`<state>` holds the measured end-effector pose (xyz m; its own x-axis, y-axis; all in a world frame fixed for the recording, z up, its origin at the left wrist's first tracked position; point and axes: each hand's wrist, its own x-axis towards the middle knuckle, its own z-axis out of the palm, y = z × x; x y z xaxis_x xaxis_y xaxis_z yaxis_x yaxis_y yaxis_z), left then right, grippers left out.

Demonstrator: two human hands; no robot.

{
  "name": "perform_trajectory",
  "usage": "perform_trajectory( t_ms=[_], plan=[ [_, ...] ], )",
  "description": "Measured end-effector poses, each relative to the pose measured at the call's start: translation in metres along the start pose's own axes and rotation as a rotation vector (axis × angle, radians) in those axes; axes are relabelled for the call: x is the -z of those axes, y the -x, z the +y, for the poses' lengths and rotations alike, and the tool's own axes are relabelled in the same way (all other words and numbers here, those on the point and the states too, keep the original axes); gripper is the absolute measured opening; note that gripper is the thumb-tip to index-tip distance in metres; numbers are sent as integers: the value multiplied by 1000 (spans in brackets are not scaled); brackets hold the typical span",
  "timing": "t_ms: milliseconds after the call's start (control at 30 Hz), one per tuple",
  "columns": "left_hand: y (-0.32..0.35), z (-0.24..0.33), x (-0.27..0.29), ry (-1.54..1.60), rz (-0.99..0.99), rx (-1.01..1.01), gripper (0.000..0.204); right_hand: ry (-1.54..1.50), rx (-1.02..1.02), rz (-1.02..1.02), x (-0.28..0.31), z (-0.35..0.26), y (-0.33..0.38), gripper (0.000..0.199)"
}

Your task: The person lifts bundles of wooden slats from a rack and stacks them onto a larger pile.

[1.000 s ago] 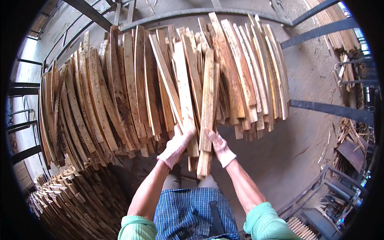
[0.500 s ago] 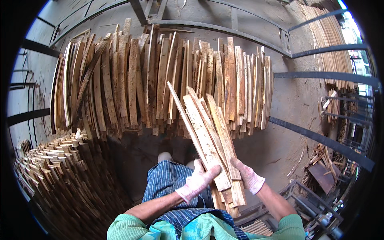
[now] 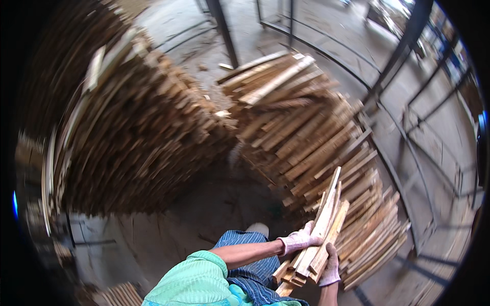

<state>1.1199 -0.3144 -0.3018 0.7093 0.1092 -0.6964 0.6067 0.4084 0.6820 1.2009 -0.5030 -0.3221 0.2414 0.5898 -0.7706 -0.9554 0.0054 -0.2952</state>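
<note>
Between my two gloved hands I hold a bundle of rough wooden slats (image 3: 323, 224), tilted, with the far ends raised over a wide pile. My left hand (image 3: 300, 238), in a pale pinkish glove, grips the bundle's left side with the thumb across the top. On the opposite side my right hand (image 3: 330, 265) presses against the slats, its fingers partly hidden beneath them. The pile of wooden slats (image 3: 306, 137) lies right in front of the bundle, its pieces packed side by side.
A tall stack of slats (image 3: 122, 137) rises at the left, blurred by motion. Dark metal frame bars (image 3: 393, 158) run behind and right of the nearer pile. Concrete floor (image 3: 204, 194) shows between the stacks, and more slats (image 3: 120, 296) lie at the lower left.
The view has swung to the left, bringing the tall left stack further into the picture. The slat bundle stays in both hands and now appears further right.
</note>
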Motion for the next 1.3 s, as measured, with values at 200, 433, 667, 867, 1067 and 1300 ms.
perform_trajectory(
  t_ms=[200, 433, 667, 867, 1067, 1300],
  plan=[
    [99, 5, 41, 97, 374, -536, 116, 569, 249, -164, -172, 2, 79, 72],
    [336, 68, 142, 164, 630, -1279, 122, 922, 419, -509, -379, 59, 142, 53],
    [551, 77, 309, 87, 1149, -1164, 119, 886, 341, -937, -625, 210, 139, 42],
    [709, 84, 480, -53, 1371, -706, 94, 1228, 239, -1134, -835, 359, 123, 44],
    [725, 46, 622, -368, 1569, -161, 58, 2051, 842, -878, -934, 449, 32, 37],
    [793, -21, 650, 342, 1498, -539, 42, 1744, 336, -950, -945, 436, 27, 26]
  ],
)
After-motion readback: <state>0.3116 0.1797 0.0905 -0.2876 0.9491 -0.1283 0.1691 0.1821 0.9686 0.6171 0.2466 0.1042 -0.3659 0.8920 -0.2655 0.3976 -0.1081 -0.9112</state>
